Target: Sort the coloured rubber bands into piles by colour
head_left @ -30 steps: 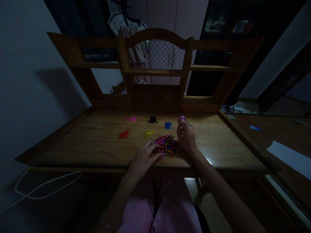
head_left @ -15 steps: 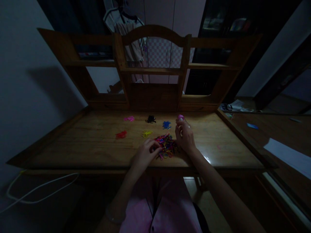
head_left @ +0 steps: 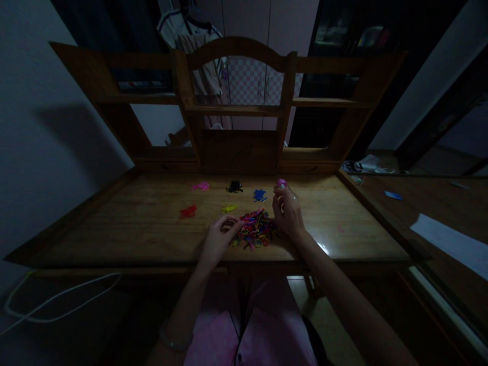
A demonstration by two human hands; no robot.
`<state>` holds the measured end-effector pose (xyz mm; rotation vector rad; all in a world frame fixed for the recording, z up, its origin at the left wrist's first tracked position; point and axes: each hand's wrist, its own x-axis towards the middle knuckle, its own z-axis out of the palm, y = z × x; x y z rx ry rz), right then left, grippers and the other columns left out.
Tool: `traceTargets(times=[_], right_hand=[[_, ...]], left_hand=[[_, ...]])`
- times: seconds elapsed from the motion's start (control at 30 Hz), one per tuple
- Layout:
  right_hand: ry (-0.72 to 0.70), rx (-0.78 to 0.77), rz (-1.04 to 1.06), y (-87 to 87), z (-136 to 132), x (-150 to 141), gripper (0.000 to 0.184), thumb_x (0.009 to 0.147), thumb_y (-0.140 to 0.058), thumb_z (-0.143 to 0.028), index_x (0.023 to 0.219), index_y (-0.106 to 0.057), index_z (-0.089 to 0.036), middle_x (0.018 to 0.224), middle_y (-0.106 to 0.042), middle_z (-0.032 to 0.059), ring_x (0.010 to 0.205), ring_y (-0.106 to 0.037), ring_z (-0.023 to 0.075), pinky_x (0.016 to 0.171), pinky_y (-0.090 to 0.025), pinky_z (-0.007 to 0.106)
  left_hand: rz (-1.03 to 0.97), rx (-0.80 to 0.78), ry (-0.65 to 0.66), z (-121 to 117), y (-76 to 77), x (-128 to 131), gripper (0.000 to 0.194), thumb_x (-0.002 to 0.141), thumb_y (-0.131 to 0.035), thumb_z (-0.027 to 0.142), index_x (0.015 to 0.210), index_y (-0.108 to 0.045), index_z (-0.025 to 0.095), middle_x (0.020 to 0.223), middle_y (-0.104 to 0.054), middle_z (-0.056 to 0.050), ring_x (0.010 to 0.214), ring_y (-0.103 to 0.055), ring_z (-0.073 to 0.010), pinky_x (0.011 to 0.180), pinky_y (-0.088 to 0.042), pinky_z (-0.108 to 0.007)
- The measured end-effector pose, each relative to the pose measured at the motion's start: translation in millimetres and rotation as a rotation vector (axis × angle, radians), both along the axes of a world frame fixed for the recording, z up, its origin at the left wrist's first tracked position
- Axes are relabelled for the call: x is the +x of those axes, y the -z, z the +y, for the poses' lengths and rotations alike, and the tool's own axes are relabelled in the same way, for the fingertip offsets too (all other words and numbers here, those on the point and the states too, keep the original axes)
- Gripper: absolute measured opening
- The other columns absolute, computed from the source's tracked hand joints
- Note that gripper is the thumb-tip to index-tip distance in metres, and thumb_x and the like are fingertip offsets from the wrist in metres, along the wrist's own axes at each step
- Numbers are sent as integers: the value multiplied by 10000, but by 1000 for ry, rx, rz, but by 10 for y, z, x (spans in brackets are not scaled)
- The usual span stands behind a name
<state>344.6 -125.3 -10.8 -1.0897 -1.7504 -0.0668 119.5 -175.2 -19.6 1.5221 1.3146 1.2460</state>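
Observation:
A mixed pile of small colourful rubber bands [head_left: 256,230] lies near the desk's front edge. My left hand [head_left: 220,236] is at the pile's left side, thumb and forefinger bent together at its edge; whatever lies between the tips is too small to make out. To the right of the pile, my right hand [head_left: 288,212] rests with curled fingers, their contents hidden. Just past its fingertips shows a pink-purple item [head_left: 281,183], its kind unclear. Single-colour heaps lie beyond: blue bands [head_left: 260,195], yellow bands [head_left: 229,208], black bands [head_left: 234,186], red bands [head_left: 188,211] and pink bands [head_left: 200,186].
A wooden shelf unit [head_left: 238,110] stands along the back of the desk [head_left: 125,223]. On the right, a lower brown surface holds a white paper sheet [head_left: 450,241] and a small blue packet [head_left: 393,195]. A white cable [head_left: 64,295] hangs at lower left.
My left hand has shifted left from over the pile to its edge, and the pile now spreads further left. My right hand has hardly moved. The whole view has shifted slightly.

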Motion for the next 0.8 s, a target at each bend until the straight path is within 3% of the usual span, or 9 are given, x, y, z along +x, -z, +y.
traceTargets(times=[0.1,0.2,0.4,0.57,0.8], right_hand=[[3,-1,-2,0,2,1,173,914,-454,-181,1069,-527,-205,1050,-606,104,833,-562,210,725,-456,350],[8,5,-9,0,7,3,169,910,-460,-180,1061,-532,-205,1036,-605,102,851,-563,215,727,-454,349],[12,11,-18,8,11,2,182,905,-458,-169,1069,-531,-201,993,-606,91,847,-559,213,740,-450,351],[8,11,-5,17,14,1,174,910,-456,-177,1066,-530,-201,1008,-606,92,826,-555,204,731,-447,346],[6,-2,-8,-1,5,-1,151,923,-447,-191,1053,-521,-204,1021,-604,95,820,-553,202,743,-453,350]], left_hand=[[-67,-51,-2,23,-22,-4,309,764,-675,468,813,-600,173,766,-647,-4,651,-617,-138,538,-467,-200],[-95,-65,33,15,-56,11,298,766,-677,454,836,-606,174,768,-660,-11,659,-627,-149,556,-494,-219],[204,13,213,-21,-131,57,152,764,-695,310,835,-684,176,811,-696,-29,713,-635,-160,657,-488,-250],[425,73,210,27,-137,115,95,745,-706,255,788,-698,171,765,-669,-31,669,-591,-151,617,-434,-247],[382,49,260,77,-130,130,137,741,-701,292,710,-673,161,649,-626,-9,568,-546,-134,541,-383,-231]])
